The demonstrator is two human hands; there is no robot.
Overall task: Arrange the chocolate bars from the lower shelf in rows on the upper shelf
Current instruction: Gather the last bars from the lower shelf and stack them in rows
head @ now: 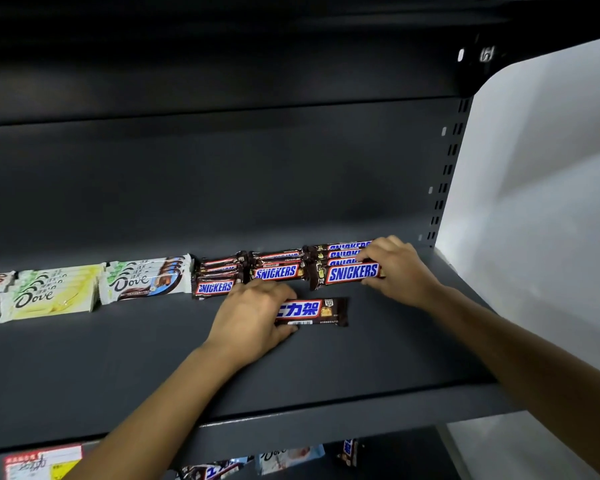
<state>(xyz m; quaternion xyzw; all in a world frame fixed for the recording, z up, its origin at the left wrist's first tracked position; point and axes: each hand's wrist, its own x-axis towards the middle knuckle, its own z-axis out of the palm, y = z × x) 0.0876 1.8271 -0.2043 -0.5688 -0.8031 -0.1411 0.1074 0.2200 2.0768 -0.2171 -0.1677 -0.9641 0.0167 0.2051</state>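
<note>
— On the dark grey metal upper shelf (118, 368), what is lying there?

— One loose brown-wrapped chocolate bar with blue Chinese lettering (321, 311) lies flat on its own, well forward of the rest. Just behind that loose bar stand three columns of brown Snickers bars with blue-and-red logos: a left column (215, 287), a middle column (276, 271) and a right column (350, 273), each overlapping towards the back.

— And farther left of the loose bar?

— White-wrapped Dove bars with a blue and brown print (142, 280), then Dove bars in pale yellow-green wrappers (49, 296), both in overlapping rows.

— What about the hands?

— The left hand (253, 313) covers the loose bar's left end, fingers curled over the top and thumb against the near edge, gripping it. The right hand (399, 268), behind and to the right of the loose bar, holds the right end of the front bar in the right column, fingers bent over it.

— Anything below?

— Beneath the loose bar, past the shelf's front lip, a few more wrapped bars (291, 457) show, too cut off to count. A red and yellow price label (42, 462) sits on the lip, far left.
</note>
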